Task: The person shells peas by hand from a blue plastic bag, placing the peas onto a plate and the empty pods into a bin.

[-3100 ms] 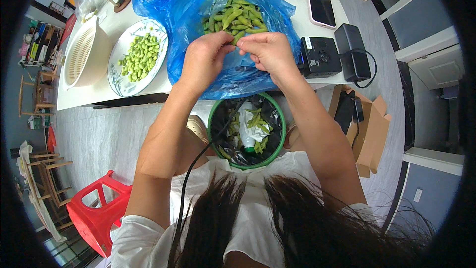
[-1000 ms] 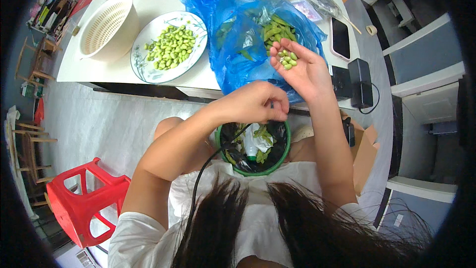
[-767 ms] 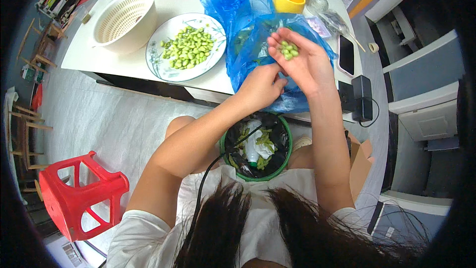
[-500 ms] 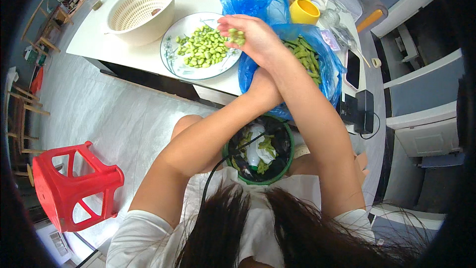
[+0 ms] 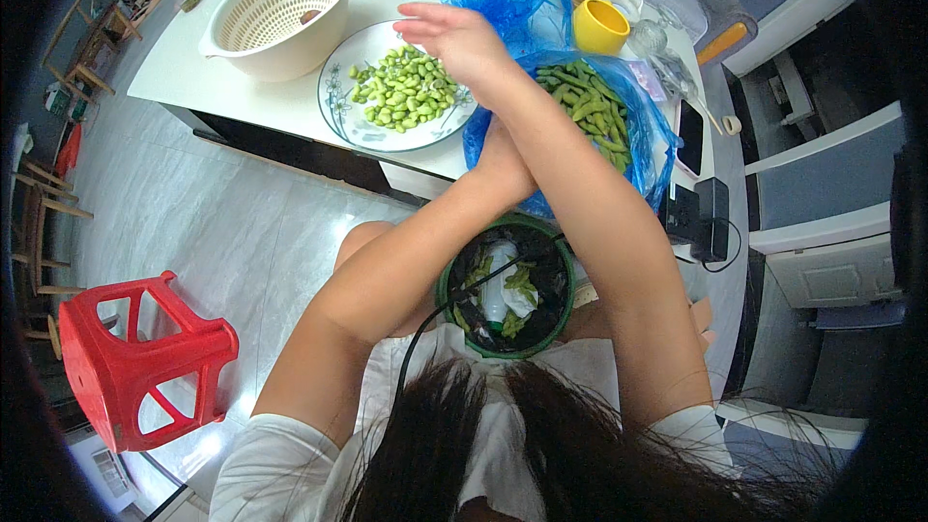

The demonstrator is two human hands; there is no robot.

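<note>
Filling the space beneath the plate (image 5: 336,108), the white table (image 5: 220,97) is the biggest thing before me. Right of the plate slumps the blue bag (image 5: 646,130), its mouth gaping around green pods (image 5: 592,111). Nearer me than the plate and lower, the green-rimmed bin (image 5: 495,353) stands between my knees; left of the plate and slightly beyond it sits the cream colander (image 5: 300,60).

My right forearm (image 5: 583,174) crosses over my left, bringing my right hand (image 5: 459,43) above the plate's far right part. Its fingers are straight and loosely parted, pointing left; I can't tell whether anything rests against the palm. My left hand (image 5: 501,150) lies just off the plate's near right side, against the bag; its fingertips are hidden, so I can't say whether they grip.

Smallest are the shelled beans (image 5: 401,92), heaped mid-plate, below my right fingers and toward me. The roundish heap shows no long axis. My right hand is the nearer one.
</note>
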